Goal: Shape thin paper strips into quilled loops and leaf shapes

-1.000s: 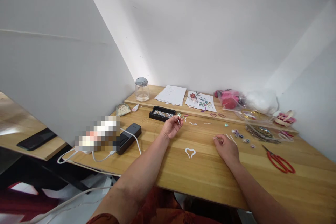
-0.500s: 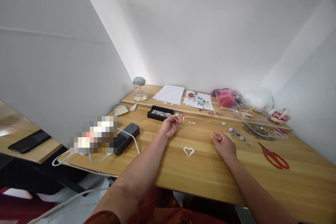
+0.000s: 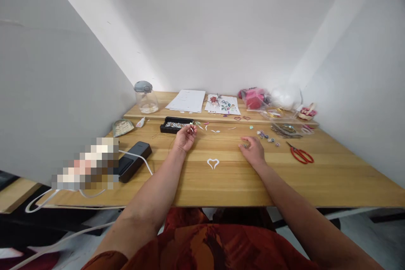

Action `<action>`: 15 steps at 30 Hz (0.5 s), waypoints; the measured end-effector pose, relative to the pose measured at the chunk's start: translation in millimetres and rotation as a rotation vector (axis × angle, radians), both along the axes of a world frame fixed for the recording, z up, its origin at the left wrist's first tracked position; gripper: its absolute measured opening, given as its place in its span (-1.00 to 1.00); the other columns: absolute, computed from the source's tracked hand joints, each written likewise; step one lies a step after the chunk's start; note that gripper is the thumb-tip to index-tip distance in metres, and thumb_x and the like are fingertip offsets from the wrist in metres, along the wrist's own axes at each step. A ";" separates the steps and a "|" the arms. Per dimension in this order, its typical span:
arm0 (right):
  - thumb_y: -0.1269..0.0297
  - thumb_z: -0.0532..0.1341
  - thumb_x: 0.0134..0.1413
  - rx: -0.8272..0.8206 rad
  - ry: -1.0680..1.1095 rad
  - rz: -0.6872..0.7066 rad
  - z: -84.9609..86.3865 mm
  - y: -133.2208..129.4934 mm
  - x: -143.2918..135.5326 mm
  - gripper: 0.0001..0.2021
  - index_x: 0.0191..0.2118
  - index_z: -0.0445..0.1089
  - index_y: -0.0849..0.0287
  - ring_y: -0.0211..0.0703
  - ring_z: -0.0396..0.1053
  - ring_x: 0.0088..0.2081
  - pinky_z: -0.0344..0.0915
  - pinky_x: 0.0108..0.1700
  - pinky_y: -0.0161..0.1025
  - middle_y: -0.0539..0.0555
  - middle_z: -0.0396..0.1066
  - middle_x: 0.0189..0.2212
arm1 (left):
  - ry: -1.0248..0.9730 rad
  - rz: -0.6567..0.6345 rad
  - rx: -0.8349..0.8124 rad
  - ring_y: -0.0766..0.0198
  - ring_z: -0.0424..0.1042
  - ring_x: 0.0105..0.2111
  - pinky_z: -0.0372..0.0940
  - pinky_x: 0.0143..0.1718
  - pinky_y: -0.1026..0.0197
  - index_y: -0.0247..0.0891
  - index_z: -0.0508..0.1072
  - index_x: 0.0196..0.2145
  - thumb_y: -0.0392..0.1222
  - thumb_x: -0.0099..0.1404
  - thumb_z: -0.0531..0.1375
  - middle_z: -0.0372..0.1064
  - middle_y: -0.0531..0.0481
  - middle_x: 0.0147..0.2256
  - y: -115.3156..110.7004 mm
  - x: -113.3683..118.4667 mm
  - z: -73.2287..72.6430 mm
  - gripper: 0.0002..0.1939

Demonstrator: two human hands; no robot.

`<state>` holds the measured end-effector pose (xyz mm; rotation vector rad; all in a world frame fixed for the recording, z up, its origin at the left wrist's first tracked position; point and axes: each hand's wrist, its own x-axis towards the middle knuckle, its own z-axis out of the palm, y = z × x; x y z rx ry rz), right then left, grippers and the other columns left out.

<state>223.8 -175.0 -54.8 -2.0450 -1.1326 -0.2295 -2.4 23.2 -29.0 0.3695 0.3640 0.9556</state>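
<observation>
My left hand (image 3: pixel 186 138) is closed in a pinch beside the black tray of beads (image 3: pixel 163 127). A small white curved piece (image 3: pixel 191 130) shows at its fingertips; its kind is too small to make out. Over the table on the right, my right hand (image 3: pixel 254 150) is curled, thumb and forefinger close together. Something tiny sits at those fingertips, too small to name. Between my forearms a white heart-shaped outline (image 3: pixel 213 162), open at the bottom point, lies flat. Small white and green cut-out pieces (image 3: pixel 215 131) are scattered beyond my left hand.
Red-handled scissors (image 3: pixel 300 154) lie right of small beaded pieces (image 3: pixel 265 136). A black power bank (image 3: pixel 136 161) with a white cable is on the left. Along the back shelf stand a clear jar (image 3: pixel 146 102), paper sheets (image 3: pixel 186 101), pink bagged material (image 3: pixel 255 98) and a small basket (image 3: pixel 306 112).
The view has shifted, so the table sits further left and higher in the picture. Both hands keep roughly their places over the table, with fingers still closed.
</observation>
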 end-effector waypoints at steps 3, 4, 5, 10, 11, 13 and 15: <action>0.25 0.24 -0.08 -0.020 -0.030 0.000 -0.5 -0.1 -1.2 -0.71 -0.18 0.49 0.17 -0.08 0.33 -0.24 0.27 -0.11 -0.14 0.15 0.40 -0.16 | -0.001 0.013 0.004 0.35 0.46 -0.43 0.42 -0.35 0.35 -0.38 0.41 -0.46 -0.45 0.21 0.14 0.41 -0.04 -0.51 0.9 -0.9 -0.6 -0.88; 0.26 0.23 -0.07 -0.021 -0.036 0.004 -0.8 0.0 -1.6 -0.72 -0.19 0.49 0.17 -0.08 0.33 -0.23 0.27 -0.11 -0.14 0.15 0.40 -0.16 | -0.001 0.017 0.006 0.35 0.46 -0.43 0.43 -0.35 0.35 -0.39 0.41 -0.46 -0.45 0.21 0.14 0.41 -0.05 -0.50 0.9 -1.1 -0.5 -0.88; 0.27 0.23 -0.07 -0.021 -0.041 0.008 -1.1 0.1 -1.9 -0.73 -0.19 0.49 0.17 -0.08 0.33 -0.22 0.27 -0.11 -0.15 0.15 0.39 -0.16 | 0.000 0.021 0.009 0.35 0.46 -0.43 0.42 -0.35 0.35 -0.39 0.41 -0.45 -0.45 0.22 0.13 0.41 -0.05 -0.50 0.9 -1.3 -0.3 -0.88; 0.38 0.18 -0.09 -0.066 -0.043 -0.034 -1.8 0.6 -0.2 -0.81 -0.29 0.48 0.16 -0.08 0.34 -0.18 0.25 -0.05 -0.18 0.13 0.42 -0.22 | 0.014 0.033 0.014 0.35 0.46 -0.42 0.42 -0.35 0.36 -0.39 0.41 -0.44 -0.45 0.22 0.12 0.40 -0.05 -0.50 0.9 -2.1 1.8 -0.88; 0.39 0.17 -0.08 -0.072 -0.038 -0.052 -2.1 0.8 1.0 -0.82 -0.31 0.47 0.16 -0.08 0.34 -0.19 0.25 -0.04 -0.17 0.13 0.42 -0.24 | 0.017 0.036 0.011 0.35 0.46 -0.42 0.42 -0.35 0.36 -0.38 0.40 -0.44 -0.45 0.22 0.12 0.40 -0.05 -0.50 1.0 -2.2 2.3 -0.89; 0.40 0.16 -0.06 -0.075 -0.031 -0.080 -2.5 1.4 3.7 -0.85 -0.33 0.46 0.16 -0.06 0.34 -0.18 0.25 -0.03 -0.16 0.15 0.42 -0.26 | 0.014 0.042 0.001 0.35 0.46 -0.43 0.42 -0.36 0.36 -0.38 0.40 -0.45 -0.44 0.22 0.13 0.40 -0.04 -0.50 1.4 -2.4 3.1 -0.89; 0.39 0.16 -0.03 -0.078 -0.033 -0.092 -2.7 2.1 5.9 -0.86 -0.34 0.46 0.17 -0.03 0.33 -0.15 0.23 -0.01 -0.13 0.16 0.42 -0.27 | 0.007 0.048 -0.014 0.36 0.46 -0.43 0.42 -0.36 0.36 -0.38 0.41 -0.44 -0.45 0.21 0.13 0.40 -0.04 -0.50 1.4 -2.7 3.9 -0.90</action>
